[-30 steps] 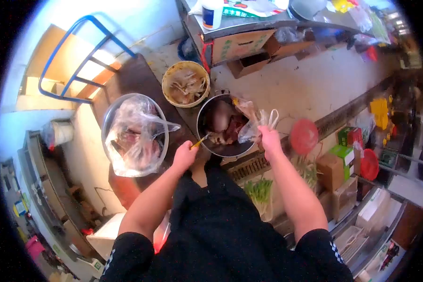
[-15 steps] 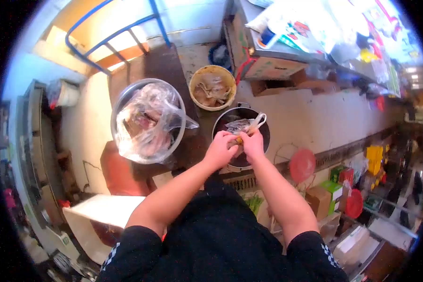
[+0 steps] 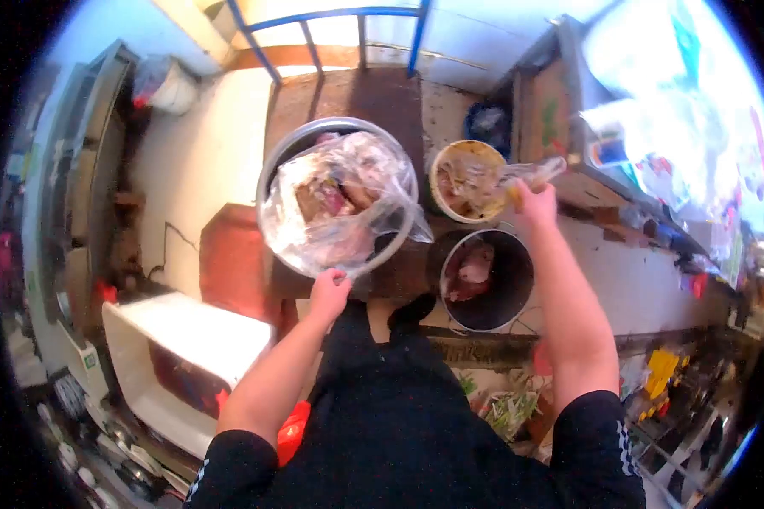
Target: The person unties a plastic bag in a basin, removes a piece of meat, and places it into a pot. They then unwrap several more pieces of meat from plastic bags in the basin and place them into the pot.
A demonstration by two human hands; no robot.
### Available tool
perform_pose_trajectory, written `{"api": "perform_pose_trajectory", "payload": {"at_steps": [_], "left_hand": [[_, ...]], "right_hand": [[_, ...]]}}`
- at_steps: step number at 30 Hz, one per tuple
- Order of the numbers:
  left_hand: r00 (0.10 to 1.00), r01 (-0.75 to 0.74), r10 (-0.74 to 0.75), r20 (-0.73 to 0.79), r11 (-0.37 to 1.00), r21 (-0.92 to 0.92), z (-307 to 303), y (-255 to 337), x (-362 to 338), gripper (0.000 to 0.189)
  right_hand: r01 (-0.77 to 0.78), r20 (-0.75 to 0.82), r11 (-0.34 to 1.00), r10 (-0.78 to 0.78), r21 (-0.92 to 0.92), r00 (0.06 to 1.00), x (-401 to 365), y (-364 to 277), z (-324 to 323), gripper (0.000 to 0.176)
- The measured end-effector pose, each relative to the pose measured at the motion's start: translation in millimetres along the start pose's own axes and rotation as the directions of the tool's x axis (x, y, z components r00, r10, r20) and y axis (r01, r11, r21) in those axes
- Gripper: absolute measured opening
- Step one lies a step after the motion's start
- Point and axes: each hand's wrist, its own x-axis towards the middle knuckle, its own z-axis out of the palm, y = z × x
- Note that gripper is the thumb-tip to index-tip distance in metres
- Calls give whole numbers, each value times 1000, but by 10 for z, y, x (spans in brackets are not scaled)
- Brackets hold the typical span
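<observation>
My right hand (image 3: 536, 204) is stretched out over the yellow bucket (image 3: 468, 181) and grips an emptied clear plastic bag (image 3: 518, 174) that trails across the bucket's mouth. My left hand (image 3: 329, 291) rests on the near rim of the large metal basin (image 3: 337, 197), touching the plastic bag of raw meat (image 3: 341, 204) that fills it. Below the right hand stands a dark metal pot (image 3: 488, 280) with pink meat pieces at its bottom.
The basin, bucket and pot sit on a brown wooden table (image 3: 348, 97). A blue metal frame (image 3: 331, 25) stands behind it. A white tub (image 3: 178, 356) lies to the lower left, a cluttered counter (image 3: 645, 127) to the right, greens (image 3: 509, 411) on the floor.
My right hand lifted the bag away from the dark pot and carried it over the yellow bucket. My left hand moved from the pot to the basin's rim. The view swung left.
</observation>
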Motion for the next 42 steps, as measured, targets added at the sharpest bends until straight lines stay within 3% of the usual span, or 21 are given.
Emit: {"api": "perform_pose_trajectory", "payload": {"at_steps": [2,4,5,6,9,10,11,13,15,16,18,21,23,24,27,30,32,35,38,41,42], "left_hand": [[996,39,-37,86,999,-22,-140,21,227,35],[998,-46,44,33,997,65,-228,78,506,37],[982,-190,185,48,970,149,-268,101,678,34],[944,-331,322,78,916,227,-305,93,878,32],[905,-410,345,251,863,294,-288,-183,1627,29],[940,-285,174,294,874,393,-446,-56,1748,29],[948,-163,-4,318,853,495,-622,89,1844,28],[977,-71,-89,192,718,693,-492,-809,2367,33],[998,56,-44,-37,607,793,-748,-786,2313,33],[998,53,-52,-27,607,793,-758,-838,2405,33],[998,-36,-10,63,727,686,-764,-895,2700,37],[997,-76,45,67,793,605,-524,-686,3047,43],[987,-163,156,47,948,275,-193,-860,3355,50],[986,-167,156,60,948,270,-140,-812,3375,50],[979,194,-174,-104,954,228,-93,-624,3368,44],[986,107,-143,84,934,342,-226,-542,3349,43],[997,43,-64,48,936,348,-220,-517,3310,38],[974,-203,223,-37,935,290,-225,-228,3255,30],[958,-282,267,103,815,506,-200,-119,3364,32],[958,-288,239,160,802,523,-147,-138,3478,33],[954,-299,246,172,796,526,-161,-107,3467,32]], "right_hand": [[44,16,997,-43,-56,999,-136,-179,311,61],[117,7,979,-118,-167,993,-373,-272,502,61],[150,2,963,-154,-224,988,-509,-278,588,62],[314,117,914,-293,-258,949,-676,-136,724,56],[358,365,868,-227,-344,903,-1519,-64,1008,45],[300,420,878,-128,-373,898,-1790,-99,1042,45],[354,451,866,-173,-354,875,-1936,206,1106,47],[285,488,866,-55,-411,871,-2247,468,1115,48],[213,507,870,48,-444,861,-2434,743,1039,49],[206,508,868,59,-451,860,-2503,846,991,49],[-1,455,838,297,-546,839,-2592,1041,934,46],[-70,398,765,409,-640,821,-2697,1228,875,42],[-136,393,770,459,-624,797,-2723,1065,862,40],[-192,396,777,497,-600,772,-2737,992,867,39],[-162,431,822,442,-546,787,-2767,1044,953,36],[-145,490,877,384,-457,783,-2830,964,1086,35],[-151,509,874,401,-462,762,-2841,778,1182,34],[-66,549,887,339,-456,764,-2893,757,1238,35],[-137,544,898,368,-418,754,-2935,879,1237,37],[-106,535,881,371,-460,759,-2944,992,1132,38],[-188,520,876,423,-445,742,-2937,1016,1100,34]]}}
